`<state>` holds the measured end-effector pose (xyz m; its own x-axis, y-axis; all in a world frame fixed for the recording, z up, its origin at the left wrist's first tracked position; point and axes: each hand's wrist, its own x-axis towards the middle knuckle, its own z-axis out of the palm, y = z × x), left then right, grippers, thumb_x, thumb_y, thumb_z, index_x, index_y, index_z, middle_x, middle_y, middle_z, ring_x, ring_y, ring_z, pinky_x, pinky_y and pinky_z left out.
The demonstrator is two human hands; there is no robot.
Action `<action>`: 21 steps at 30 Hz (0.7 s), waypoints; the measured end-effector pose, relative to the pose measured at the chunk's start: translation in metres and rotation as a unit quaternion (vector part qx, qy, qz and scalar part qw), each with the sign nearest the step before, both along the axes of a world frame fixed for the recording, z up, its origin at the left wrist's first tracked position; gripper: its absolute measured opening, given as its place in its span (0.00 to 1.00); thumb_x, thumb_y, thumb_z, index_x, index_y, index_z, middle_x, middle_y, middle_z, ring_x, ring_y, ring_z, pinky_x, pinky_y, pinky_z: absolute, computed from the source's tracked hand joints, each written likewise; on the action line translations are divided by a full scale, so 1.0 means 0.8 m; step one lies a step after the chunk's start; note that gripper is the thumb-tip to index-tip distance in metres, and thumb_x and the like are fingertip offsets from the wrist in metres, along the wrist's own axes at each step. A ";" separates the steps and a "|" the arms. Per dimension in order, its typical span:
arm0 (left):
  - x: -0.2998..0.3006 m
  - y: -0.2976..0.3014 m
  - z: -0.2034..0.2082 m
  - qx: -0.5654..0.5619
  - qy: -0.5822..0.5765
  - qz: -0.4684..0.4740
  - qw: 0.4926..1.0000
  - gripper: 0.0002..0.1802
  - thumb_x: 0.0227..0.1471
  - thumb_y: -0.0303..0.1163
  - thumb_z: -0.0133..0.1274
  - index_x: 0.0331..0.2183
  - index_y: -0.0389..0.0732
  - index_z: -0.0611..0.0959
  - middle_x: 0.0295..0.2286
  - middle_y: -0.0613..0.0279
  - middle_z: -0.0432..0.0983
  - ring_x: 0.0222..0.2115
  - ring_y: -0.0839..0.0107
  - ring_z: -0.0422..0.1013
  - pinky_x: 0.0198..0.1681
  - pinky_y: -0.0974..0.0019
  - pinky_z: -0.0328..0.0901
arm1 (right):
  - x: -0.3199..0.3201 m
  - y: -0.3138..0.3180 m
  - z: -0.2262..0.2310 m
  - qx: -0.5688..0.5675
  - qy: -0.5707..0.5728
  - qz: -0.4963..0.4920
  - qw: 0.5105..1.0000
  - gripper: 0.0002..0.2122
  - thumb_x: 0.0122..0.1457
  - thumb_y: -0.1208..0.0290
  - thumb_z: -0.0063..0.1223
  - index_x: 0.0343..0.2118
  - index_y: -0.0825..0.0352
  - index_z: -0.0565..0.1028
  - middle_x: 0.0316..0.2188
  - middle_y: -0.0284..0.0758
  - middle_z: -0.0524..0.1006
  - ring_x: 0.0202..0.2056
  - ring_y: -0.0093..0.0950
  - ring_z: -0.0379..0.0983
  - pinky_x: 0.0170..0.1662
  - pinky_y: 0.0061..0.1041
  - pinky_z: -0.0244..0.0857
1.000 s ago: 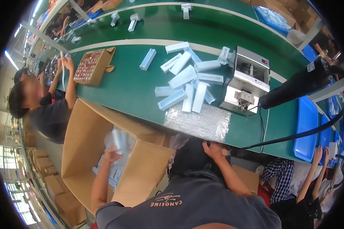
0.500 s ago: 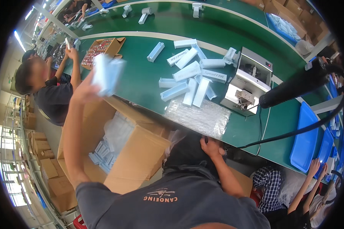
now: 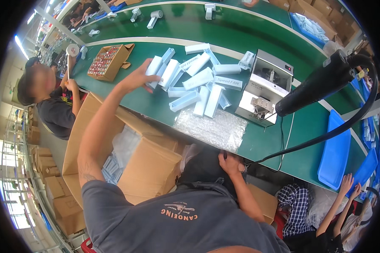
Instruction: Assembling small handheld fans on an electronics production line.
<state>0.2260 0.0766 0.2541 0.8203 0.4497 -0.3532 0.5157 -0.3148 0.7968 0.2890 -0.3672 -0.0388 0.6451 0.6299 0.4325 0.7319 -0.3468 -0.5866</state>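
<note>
My left hand (image 3: 138,79) is over the near left part of the green bench, its thumb and fingers around a pale blue plastic casing (image 3: 154,69). Against that casing lies another light blue casing (image 3: 169,73), at the left side of a loose pile of similar long hollow casings (image 3: 198,79). Some of these casings carry dark lettering. Low by my lap, just below the bench edge, my right hand (image 3: 231,164) is curled closed; a small dark bit shows at its thumb, but I cannot make out what it holds.
A silver bench machine (image 3: 264,90) stands right of the pile, with a black corded tool (image 3: 314,90) hanging before it. Bubble wrap (image 3: 211,128) lies at the front edge. An open carton (image 3: 145,168) of casings stands below. Blue trays (image 3: 334,152) and a co-worker's hands are at right.
My left hand has swung from above the carton to the right, over the bench, with the casings. More casings now rest at the pile's left side. The right hand has stayed by my lap.
</note>
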 end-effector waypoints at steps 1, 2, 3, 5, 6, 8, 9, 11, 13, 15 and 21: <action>-0.007 0.004 0.001 0.001 -0.017 0.008 1.000 0.49 0.50 0.40 0.66 0.66 0.46 0.57 0.52 0.51 0.68 0.47 0.63 0.72 0.30 0.66 0.78 | 0.000 -0.001 -0.003 0.000 0.001 0.000 1.000 0.13 0.53 0.70 0.62 0.41 0.67 0.82 0.38 0.47 0.81 0.38 0.50 0.78 0.45 0.45 0.72; -0.014 0.009 0.003 0.001 -0.034 0.015 0.999 0.46 0.52 0.40 0.65 0.65 0.47 0.58 0.51 0.52 0.69 0.46 0.64 0.73 0.28 0.67 0.77 | 0.001 -0.003 -0.006 -0.005 0.006 0.002 1.000 0.13 0.53 0.70 0.62 0.41 0.67 0.82 0.38 0.48 0.81 0.38 0.50 0.78 0.46 0.46 0.72; -0.024 0.016 0.002 0.003 -0.033 0.016 0.999 0.46 0.52 0.40 0.65 0.65 0.47 0.58 0.51 0.52 0.69 0.46 0.64 0.73 0.28 0.67 0.77 | 0.000 -0.001 -0.008 -0.008 0.010 0.006 1.000 0.13 0.53 0.69 0.62 0.41 0.67 0.82 0.39 0.48 0.81 0.39 0.51 0.77 0.46 0.46 0.72; -0.043 0.032 -0.007 0.076 -0.007 0.051 0.996 0.42 0.54 0.40 0.63 0.64 0.48 0.59 0.50 0.54 0.71 0.43 0.67 0.74 0.26 0.68 0.75 | -0.003 0.001 -0.008 -0.008 0.006 0.003 1.000 0.13 0.53 0.69 0.62 0.42 0.66 0.82 0.39 0.48 0.80 0.39 0.51 0.77 0.46 0.46 0.71; -0.049 0.038 -0.012 0.077 -0.007 0.051 0.996 0.42 0.54 0.40 0.63 0.64 0.48 0.59 0.50 0.54 0.71 0.43 0.67 0.74 0.26 0.68 0.75 | -0.003 0.002 -0.006 -0.009 0.001 0.000 1.000 0.14 0.53 0.69 0.62 0.42 0.66 0.82 0.40 0.49 0.80 0.40 0.51 0.77 0.47 0.47 0.71; -0.059 0.049 -0.023 0.077 0.019 0.041 0.996 0.38 0.54 0.39 0.62 0.61 0.44 0.63 0.48 0.51 0.72 0.41 0.64 0.75 0.28 0.64 0.77 | -0.003 0.004 -0.002 -0.008 0.003 0.000 1.000 0.14 0.53 0.69 0.62 0.42 0.66 0.82 0.41 0.49 0.79 0.41 0.51 0.77 0.47 0.47 0.71; -0.060 0.051 -0.028 0.077 0.019 0.041 0.996 0.38 0.54 0.39 0.62 0.61 0.44 0.63 0.48 0.51 0.72 0.41 0.64 0.75 0.28 0.64 0.77 | -0.003 0.004 -0.001 -0.007 0.005 0.000 1.000 0.14 0.53 0.69 0.62 0.43 0.65 0.82 0.41 0.49 0.79 0.41 0.52 0.77 0.47 0.47 0.71; -0.061 0.058 -0.036 0.054 0.027 0.010 0.998 0.32 0.57 0.38 0.59 0.59 0.49 0.64 0.47 0.58 0.74 0.41 0.69 0.74 0.25 0.68 0.75 | -0.004 0.005 -0.005 -0.009 0.010 -0.003 1.000 0.14 0.53 0.70 0.62 0.43 0.66 0.82 0.41 0.49 0.79 0.41 0.51 0.77 0.47 0.47 0.70; -0.049 0.047 -0.033 0.058 0.017 0.010 0.998 0.30 0.58 0.36 0.59 0.58 0.49 0.65 0.47 0.59 0.75 0.41 0.68 0.74 0.27 0.68 0.75 | -0.004 0.005 0.000 -0.013 0.017 -0.010 1.000 0.14 0.53 0.70 0.62 0.43 0.66 0.82 0.41 0.49 0.80 0.41 0.51 0.77 0.48 0.47 0.70; -0.042 0.042 -0.029 0.064 0.006 0.010 0.998 0.28 0.58 0.35 0.58 0.57 0.48 0.65 0.47 0.59 0.75 0.42 0.68 0.74 0.29 0.67 0.74 | -0.004 0.005 0.011 -0.003 0.034 -0.005 0.999 0.13 0.54 0.70 0.61 0.43 0.66 0.82 0.41 0.48 0.80 0.42 0.51 0.77 0.48 0.47 0.70; -0.051 0.048 -0.040 0.275 -0.031 -0.066 0.959 0.24 0.62 0.32 0.55 0.55 0.45 0.66 0.45 0.59 0.77 0.41 0.71 0.74 0.40 0.67 0.68 | -0.009 0.006 0.031 0.019 0.081 0.017 0.996 0.12 0.53 0.73 0.61 0.42 0.67 0.82 0.37 0.47 0.81 0.40 0.50 0.77 0.46 0.46 0.70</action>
